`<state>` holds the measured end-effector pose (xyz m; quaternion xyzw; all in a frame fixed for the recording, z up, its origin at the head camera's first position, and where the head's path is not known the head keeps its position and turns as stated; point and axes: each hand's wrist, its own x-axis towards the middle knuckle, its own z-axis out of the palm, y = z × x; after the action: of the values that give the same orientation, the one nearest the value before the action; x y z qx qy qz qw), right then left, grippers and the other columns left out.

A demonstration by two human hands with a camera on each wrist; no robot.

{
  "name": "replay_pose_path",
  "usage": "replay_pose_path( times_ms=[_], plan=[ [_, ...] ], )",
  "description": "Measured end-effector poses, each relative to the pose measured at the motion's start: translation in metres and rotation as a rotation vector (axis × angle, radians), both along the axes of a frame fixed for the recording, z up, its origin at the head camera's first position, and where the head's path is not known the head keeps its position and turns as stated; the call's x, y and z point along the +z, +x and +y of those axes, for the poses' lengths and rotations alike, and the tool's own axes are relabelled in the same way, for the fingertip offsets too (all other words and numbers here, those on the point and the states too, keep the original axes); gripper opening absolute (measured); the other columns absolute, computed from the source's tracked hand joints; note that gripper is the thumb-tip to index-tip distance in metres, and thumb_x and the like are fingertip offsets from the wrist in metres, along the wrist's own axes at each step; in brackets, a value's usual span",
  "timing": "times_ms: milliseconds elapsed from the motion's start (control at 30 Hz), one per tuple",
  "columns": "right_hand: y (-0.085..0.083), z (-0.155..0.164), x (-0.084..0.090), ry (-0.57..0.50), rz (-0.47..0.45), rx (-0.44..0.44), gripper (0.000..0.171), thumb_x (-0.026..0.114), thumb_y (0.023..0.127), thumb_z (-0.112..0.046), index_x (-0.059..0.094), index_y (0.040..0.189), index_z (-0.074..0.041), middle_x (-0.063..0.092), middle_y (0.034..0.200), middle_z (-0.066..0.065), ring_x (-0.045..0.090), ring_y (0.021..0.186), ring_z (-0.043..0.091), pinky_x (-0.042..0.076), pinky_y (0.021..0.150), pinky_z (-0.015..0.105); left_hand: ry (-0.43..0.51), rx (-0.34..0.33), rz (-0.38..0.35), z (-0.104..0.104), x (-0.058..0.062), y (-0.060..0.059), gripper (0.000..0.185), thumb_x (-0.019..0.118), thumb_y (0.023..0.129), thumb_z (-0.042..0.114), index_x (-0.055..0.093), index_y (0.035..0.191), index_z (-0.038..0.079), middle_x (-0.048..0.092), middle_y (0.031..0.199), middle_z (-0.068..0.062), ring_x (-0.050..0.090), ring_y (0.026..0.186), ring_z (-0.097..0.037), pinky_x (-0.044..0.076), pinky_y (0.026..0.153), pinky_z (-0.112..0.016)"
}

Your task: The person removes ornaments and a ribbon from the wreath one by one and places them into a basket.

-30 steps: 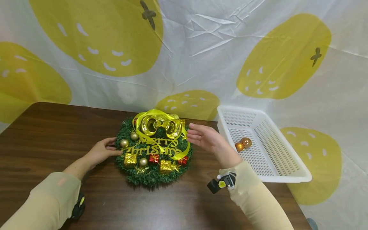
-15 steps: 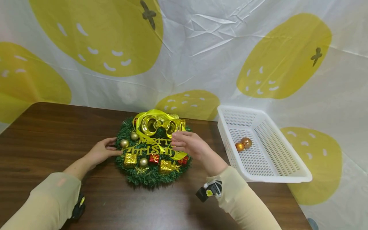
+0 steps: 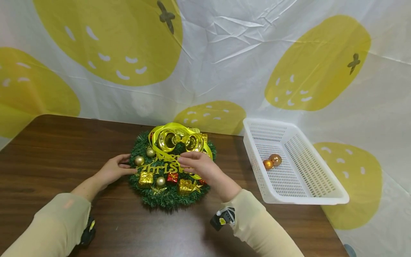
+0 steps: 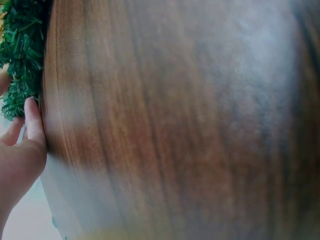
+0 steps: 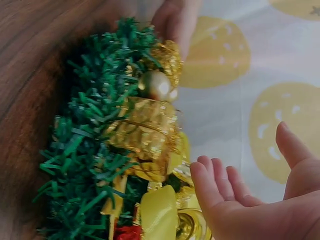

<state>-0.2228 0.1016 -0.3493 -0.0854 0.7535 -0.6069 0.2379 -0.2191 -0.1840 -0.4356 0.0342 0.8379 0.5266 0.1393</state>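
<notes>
A green Christmas wreath point(image 3: 170, 203) lies on the dark wooden table, dressed with gold lettering point(image 3: 158, 169), gold baubles point(image 3: 139, 160) and small gift boxes point(image 3: 146, 178). Two shiny gold bells point(image 3: 167, 140) with yellow ribbon point(image 3: 171, 125) sit along its far side. My left hand point(image 3: 110, 171) holds the wreath's left edge; in the left wrist view its fingers point(image 4: 34, 120) meet the green tinsel point(image 4: 22, 50). Over the right part of the lettering hovers my right hand point(image 3: 205, 169), covering some of the letters. Its fingers point(image 5: 205, 182) are extended with nothing held, facing the wreath's decorations in the right wrist view.
To the right stands a white perforated plastic basket point(image 3: 311, 200) with two copper-coloured balls point(image 3: 275, 159) inside. A white curtain point(image 3: 221, 64) printed with yellow fruit hangs behind the table point(image 3: 64, 142). Cameras are strapped to both wrists.
My right hand has moved left from the wreath's right edge to above the lettering. The left hand and the wreath have stayed where they were.
</notes>
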Motion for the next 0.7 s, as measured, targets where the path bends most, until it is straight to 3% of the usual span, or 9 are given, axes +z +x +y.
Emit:
replay_pose_path(
  times_ms=[333, 567, 700],
  plan=[
    [0.003, -0.009, -0.015, 0.203, 0.225, 0.062, 0.053, 0.07, 0.085, -0.018, 0.051, 0.131, 0.0, 0.059, 0.123, 0.018, 0.057, 0.113, 0.029, 0.047, 0.097, 0.04, -0.002, 0.0, 0.004, -0.001, -0.002, -0.001, 0.087, 0.064, 0.089, 0.029, 0.012, 0.147, -0.008, 0.022, 0.145, -0.035, 0.037, 0.127, -0.046, 0.041, 0.1, -0.054],
    [0.009, -0.019, -0.026, 0.365, 0.399, 0.127, 0.061, 0.078, 0.076, -0.02, 0.052, 0.13, -0.006, 0.056, 0.131, 0.01, 0.052, 0.123, 0.025, 0.041, 0.105, 0.038, -0.003, 0.0, 0.004, -0.001, -0.002, -0.001, 0.086, 0.064, 0.089, 0.029, 0.012, 0.147, -0.007, 0.022, 0.145, -0.035, 0.037, 0.127, -0.046, 0.041, 0.099, -0.053],
    [0.014, -0.024, -0.03, 0.483, 0.545, 0.184, 0.061, 0.079, 0.075, -0.022, 0.054, 0.129, -0.007, 0.057, 0.131, 0.008, 0.053, 0.121, 0.023, 0.043, 0.103, 0.035, 0.003, 0.005, -0.004, 0.001, 0.0, 0.0, 0.085, 0.063, 0.089, 0.028, 0.012, 0.147, -0.007, 0.021, 0.145, -0.035, 0.037, 0.128, -0.046, 0.04, 0.1, -0.054]
  ],
)
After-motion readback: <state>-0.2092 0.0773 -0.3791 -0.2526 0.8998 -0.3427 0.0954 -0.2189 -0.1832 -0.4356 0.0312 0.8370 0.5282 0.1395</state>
